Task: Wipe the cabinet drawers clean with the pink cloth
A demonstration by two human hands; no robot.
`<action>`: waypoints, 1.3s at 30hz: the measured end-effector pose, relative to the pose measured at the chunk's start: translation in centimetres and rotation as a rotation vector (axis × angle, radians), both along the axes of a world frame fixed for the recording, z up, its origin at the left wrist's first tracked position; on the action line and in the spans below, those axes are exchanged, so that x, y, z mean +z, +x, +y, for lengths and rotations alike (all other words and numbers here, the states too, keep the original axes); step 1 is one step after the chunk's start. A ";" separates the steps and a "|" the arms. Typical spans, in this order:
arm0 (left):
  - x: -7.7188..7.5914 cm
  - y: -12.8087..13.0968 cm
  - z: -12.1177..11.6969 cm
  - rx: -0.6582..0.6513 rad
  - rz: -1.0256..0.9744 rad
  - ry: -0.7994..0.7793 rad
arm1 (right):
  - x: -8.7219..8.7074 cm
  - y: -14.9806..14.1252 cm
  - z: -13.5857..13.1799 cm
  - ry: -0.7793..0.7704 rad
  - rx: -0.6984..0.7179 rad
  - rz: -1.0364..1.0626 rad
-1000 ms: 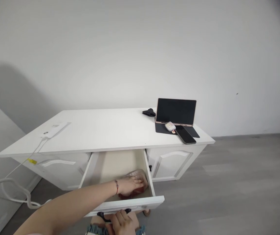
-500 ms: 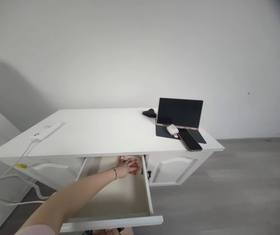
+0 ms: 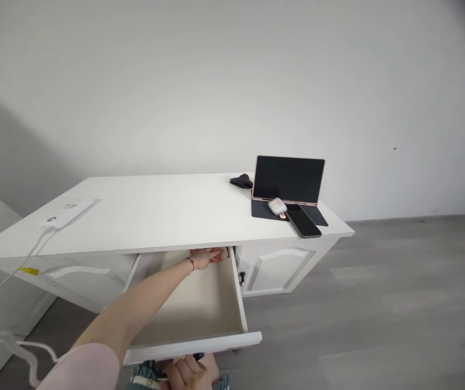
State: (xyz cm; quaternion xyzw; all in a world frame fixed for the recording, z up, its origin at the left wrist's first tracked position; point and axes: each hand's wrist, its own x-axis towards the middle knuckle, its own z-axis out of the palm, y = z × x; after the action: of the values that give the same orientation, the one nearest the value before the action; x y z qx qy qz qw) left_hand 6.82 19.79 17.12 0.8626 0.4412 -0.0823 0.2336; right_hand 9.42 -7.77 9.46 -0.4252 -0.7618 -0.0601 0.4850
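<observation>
My left hand (image 3: pixel 203 259) reaches deep into the open drawer (image 3: pixel 194 346), its fingers stretched out over a red and white soft-looking item (image 3: pixel 218 254) in the far right corner. Most of that item is tucked under the hand and the desk top, so its kind does not show. Below the drawer front, my right hand (image 3: pixel 189 374) is closed in a fist. A small black piece (image 3: pixel 198 356) shows beside its knuckles, but what the fingers hold, if anything, is hidden.
On the white desk (image 3: pixel 155 211) stand a tablet (image 3: pixel 288 179) on a dark folding cover, a phone (image 3: pixel 303 221), a small pale case (image 3: pixel 277 206) and a black folded item (image 3: pixel 241 181). A white power strip (image 3: pixel 70 213) lies left; its cable (image 3: pixel 5 276) hangs down.
The view has shifted, with the desk higher and further left. My left hand has moved deeper toward the drawer's back, still over the red and white item. More of my right hand shows.
</observation>
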 end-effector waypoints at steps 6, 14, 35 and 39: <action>0.8 -3.3 -3.2 -0.091 0.024 -0.062 | 2.1 0.4 -1.3 -0.185 0.051 0.026; 1.5 -7.8 -9.0 -0.408 -0.003 -0.313 | 4.1 1.1 -1.9 -0.281 0.090 -0.056; 2.7 -10.4 -7.6 -0.342 0.049 -0.162 | 1.3 0.3 -1.6 -0.190 0.070 0.015; 1.8 -11.6 -4.3 -0.240 0.056 -0.086 | -0.4 -0.4 -1.2 -0.107 0.023 0.048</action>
State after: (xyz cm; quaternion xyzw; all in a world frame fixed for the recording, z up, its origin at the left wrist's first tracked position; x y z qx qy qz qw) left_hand -4.77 15.45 18.95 0.8957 0.3370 -0.1528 0.2465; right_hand 9.01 -9.01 9.10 -0.4430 -0.7571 -0.0035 0.4801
